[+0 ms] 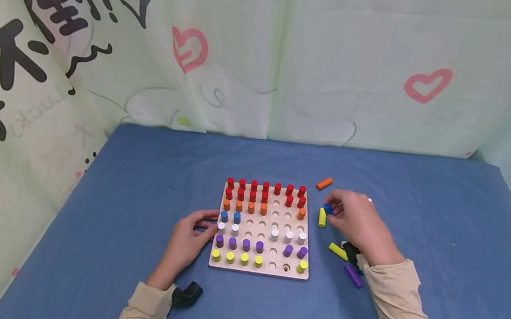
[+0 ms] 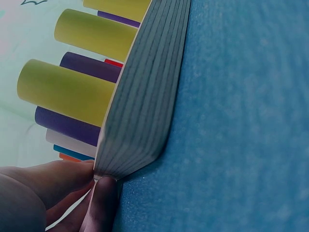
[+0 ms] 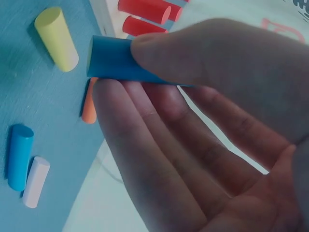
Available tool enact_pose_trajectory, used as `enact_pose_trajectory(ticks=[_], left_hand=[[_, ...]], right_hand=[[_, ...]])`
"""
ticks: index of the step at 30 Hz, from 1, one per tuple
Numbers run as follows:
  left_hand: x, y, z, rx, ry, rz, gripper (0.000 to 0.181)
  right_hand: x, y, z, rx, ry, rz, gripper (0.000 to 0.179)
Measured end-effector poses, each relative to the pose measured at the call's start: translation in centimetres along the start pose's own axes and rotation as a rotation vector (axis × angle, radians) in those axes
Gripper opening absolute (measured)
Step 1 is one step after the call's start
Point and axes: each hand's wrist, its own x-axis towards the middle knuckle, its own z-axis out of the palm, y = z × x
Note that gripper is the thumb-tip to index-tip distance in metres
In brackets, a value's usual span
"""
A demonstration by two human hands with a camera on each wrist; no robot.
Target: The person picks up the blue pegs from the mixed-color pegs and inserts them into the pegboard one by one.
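Observation:
A wooden pegboard (image 1: 264, 270) carries rows of red, orange, blue, white, purple and yellow pegs, with bare holes mostly in its middle and right columns. My left hand (image 1: 188, 238) holds the board's left edge; the left wrist view shows its thumb and fingers at a corner. To the right of the board, my right hand (image 1: 360, 218) pinches a blue peg (image 3: 110, 58) between thumb and fingers, a little above the cloth. Only two blue pegs (image 1: 230, 217) stand in the blue row, at its left end. A yellow peg (image 1: 323, 217) lies just beneath the right hand.
Loose on the blue cloth (image 1: 140, 173) right of the board lie an orange peg (image 1: 325, 184), another yellow peg (image 1: 338, 251) and a purple peg (image 1: 353, 275). A second blue peg (image 3: 20, 157) lies beside a white peg (image 3: 36, 182). A printed curtain (image 1: 360, 30) hangs behind.

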Motion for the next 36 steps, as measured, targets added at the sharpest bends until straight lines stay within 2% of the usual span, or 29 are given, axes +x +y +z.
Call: enact_pose_trajectory(ticks=[10, 23, 36], left_hand=[[0.1, -0.1, 0.1, -0.006, -0.004, 0.000, 0.035], [0.0, -0.1, 0.0, -0.011, -0.004, 0.009, 0.035], [0.0, -0.2, 0.1, -0.002, 0.001, 0.016, 0.034]], right_hand=[[0.1, -0.7, 0.4, 0.025, 0.037, -0.050, 0.020], [0.4, -1.6, 0.7, 0.071, 0.004, -0.036, 0.025], [0.7, -2.2, 1.2, 0.110, 0.003, -0.081, 0.022]])
